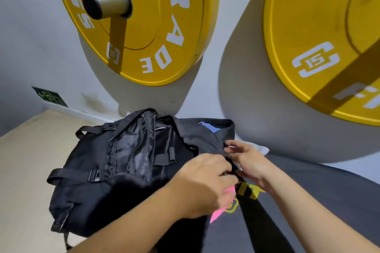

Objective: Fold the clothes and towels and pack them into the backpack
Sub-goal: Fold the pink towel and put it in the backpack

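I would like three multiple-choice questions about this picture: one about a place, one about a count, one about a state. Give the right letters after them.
1. Where does the light blue cloth lie?
A. inside the backpack
B. on the wooden floor
C. over the metal peg

2. How many yellow weight plates are in view?
A. one
B. two
C. four

3. In what state is the backpack?
A. zipped fully shut
B. open
C. hung on the wall

Answers:
1 A: the blue shows within the bag's mouth.
2 B: one plate hangs on the left and a second on the right.
3 B: its shiny lining is exposed.
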`<state>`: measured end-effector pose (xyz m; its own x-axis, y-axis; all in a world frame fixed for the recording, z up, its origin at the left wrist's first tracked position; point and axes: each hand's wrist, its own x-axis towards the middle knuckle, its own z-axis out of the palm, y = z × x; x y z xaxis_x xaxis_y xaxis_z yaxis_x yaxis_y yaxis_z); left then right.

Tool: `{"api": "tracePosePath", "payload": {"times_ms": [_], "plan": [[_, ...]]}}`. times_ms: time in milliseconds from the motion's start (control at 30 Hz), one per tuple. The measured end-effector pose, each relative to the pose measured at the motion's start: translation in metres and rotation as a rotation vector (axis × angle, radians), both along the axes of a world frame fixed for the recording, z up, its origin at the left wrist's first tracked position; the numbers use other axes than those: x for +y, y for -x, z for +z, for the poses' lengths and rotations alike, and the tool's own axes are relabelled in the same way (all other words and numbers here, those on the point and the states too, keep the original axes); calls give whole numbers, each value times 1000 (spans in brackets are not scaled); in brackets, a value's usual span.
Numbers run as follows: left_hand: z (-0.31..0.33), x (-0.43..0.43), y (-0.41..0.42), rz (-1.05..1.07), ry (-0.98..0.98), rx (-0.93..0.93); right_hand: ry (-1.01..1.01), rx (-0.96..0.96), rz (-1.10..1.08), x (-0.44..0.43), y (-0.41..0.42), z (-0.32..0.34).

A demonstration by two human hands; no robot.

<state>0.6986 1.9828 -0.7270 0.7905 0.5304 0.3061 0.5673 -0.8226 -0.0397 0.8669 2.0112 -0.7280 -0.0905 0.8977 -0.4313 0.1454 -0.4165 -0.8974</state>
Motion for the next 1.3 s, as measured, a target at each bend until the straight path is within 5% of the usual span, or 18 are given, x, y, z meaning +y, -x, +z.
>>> {"api": "tracePosePath", "payload": {"times_ms": [67, 133, 233, 433, 633, 767, 933, 1000, 1133, 1200, 1300], "plan": [[-15, -5, -8, -2, -55, 188, -67, 89, -15, -3, 1, -8], [-21, 4, 6, 82, -87, 185, -184, 55, -99, -3, -3, -15], [-9, 17, 34, 297, -48, 165, -344, -299, -224, -9, -16, -33], [-1, 19, 66, 760, 168, 125, -270, -415, 181, -41, 16, -68], [-18, 13, 42, 795, 22, 311, -463, -605, -54, -38, 16, -64], [-33, 12, 43, 796, 0, 437, -545, -501, -172, -32, -16, -27], [-17, -5, 12, 537, 217, -100, -42, 317, -226, -37, -31, 7], [-4, -9, -2, 453, 454, -347, 45, 416, -240, -43, -36, 19], [43, -15, -12, 483, 763, -816, -44, 360, -227, -45, -53, 40], [72, -18, -8, 435, 857, -950, -165, 160, -255, -47, -64, 50], [125, -27, -1, 300, 1095, -747, -386, -423, -196, -57, -77, 72]]}}
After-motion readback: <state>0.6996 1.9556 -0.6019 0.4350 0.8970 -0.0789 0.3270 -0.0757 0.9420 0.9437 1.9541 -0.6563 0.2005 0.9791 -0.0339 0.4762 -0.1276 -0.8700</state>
